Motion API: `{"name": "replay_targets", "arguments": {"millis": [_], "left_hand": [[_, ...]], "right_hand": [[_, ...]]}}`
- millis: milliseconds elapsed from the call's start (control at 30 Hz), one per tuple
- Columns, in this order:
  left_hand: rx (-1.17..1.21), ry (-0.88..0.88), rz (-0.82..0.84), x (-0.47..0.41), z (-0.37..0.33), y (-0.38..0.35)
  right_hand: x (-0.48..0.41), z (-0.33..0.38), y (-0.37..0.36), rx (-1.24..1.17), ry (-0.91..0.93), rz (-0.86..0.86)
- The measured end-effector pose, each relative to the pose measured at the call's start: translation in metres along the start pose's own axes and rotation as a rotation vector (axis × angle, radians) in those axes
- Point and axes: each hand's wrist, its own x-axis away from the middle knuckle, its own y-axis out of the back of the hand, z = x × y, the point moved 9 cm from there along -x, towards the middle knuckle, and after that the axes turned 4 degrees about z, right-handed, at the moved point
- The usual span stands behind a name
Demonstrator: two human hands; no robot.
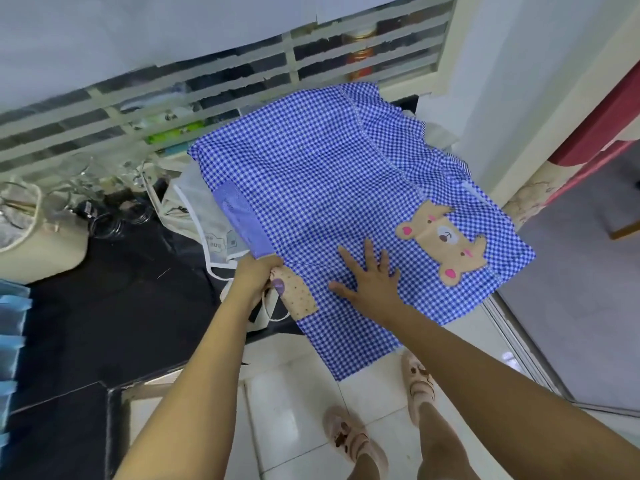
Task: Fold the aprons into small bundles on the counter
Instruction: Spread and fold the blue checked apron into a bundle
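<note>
A blue and white checked apron with a tan bear patch lies spread over the right end of the black counter, its near and right parts hanging past the edge. My left hand grips the apron's near left edge, beside a tan dotted patch. My right hand lies flat on the cloth with fingers spread, left of the bear. A white apron with straps lies partly hidden under the blue one.
A cream bag, glassware and black bangles crowd the counter's left back. A louvred window runs behind. Blue folded cloth sits at the far left. White floor tiles and my sandalled feet are below.
</note>
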Motion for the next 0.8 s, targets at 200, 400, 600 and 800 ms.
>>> {"name": "replay_targets", "arguments": {"millis": [200, 400, 600, 800], "left_hand": [[-0.043, -0.201, -0.045, 0.039, -0.065, 0.023], [-0.294, -0.346, 0.087, 0.072, -0.132, -0.024], [-0.418, -0.405, 0.172, 0.074, -0.200, -0.123], [-0.428, -0.504, 0.133, 0.074, -0.214, -0.182]], "right_hand": [[-0.011, 0.037, -0.006, -0.088, 0.009, 0.171], [-0.022, 0.055, 0.004, -0.459, 0.112, 0.396], [-0.024, -0.012, 0.058, -1.084, -0.074, 0.401], [-0.023, -0.098, 0.126, -0.875, -0.032, 0.037]]}}
